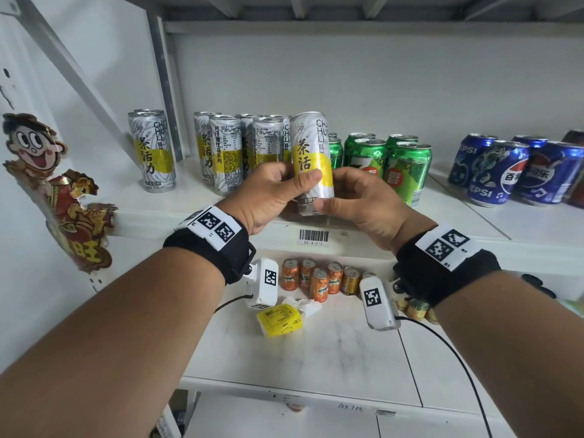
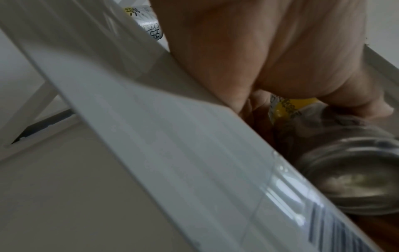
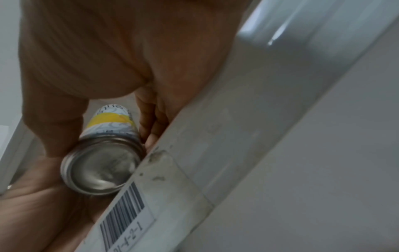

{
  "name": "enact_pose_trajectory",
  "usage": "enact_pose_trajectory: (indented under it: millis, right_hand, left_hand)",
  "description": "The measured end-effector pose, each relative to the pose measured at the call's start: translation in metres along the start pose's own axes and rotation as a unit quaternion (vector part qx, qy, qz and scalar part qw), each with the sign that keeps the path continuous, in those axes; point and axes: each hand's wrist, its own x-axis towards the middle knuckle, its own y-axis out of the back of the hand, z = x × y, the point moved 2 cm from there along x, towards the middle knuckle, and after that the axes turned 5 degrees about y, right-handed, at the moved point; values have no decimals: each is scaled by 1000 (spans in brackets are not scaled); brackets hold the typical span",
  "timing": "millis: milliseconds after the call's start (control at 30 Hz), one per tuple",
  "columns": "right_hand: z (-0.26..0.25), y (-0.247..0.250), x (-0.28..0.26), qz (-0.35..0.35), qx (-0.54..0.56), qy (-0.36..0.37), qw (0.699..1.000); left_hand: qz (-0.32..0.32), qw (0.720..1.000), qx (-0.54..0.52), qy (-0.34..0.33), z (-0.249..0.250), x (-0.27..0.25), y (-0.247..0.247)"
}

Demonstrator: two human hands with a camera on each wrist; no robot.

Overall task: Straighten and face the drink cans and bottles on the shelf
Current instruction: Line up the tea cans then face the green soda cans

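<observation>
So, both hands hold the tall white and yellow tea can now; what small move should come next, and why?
Probably set the tall white-and-yellow tea can down upright beside its group: left hand and right hand hold it off the white shelf, label facing front.

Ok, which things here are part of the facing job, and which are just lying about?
Part of the job:
- white-and-yellow tea can, gripped by left hand and right hand
- other tea cans
- green cans
- blue Pepsi cans
- shelf

Lying about:
- cartoon sticker
- yellow packet on the lower shelf
- barcode label
</observation>
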Motion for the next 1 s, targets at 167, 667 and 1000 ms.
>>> enact_pose_trajectory:
  millis: [167,667,1000]
  right_hand:
    - [0,-2,2,-5,19,-11,1000]
    - [-7,-5,-1,11,47,-30,998]
    - [-7,-3,1,44,14,-40,998]
  left_hand:
    - [31,999,39,-5,-1,3,-1]
    - [17,1000,14,15,0,1,-2]
    - [9,1000,23,14,0,2,-3]
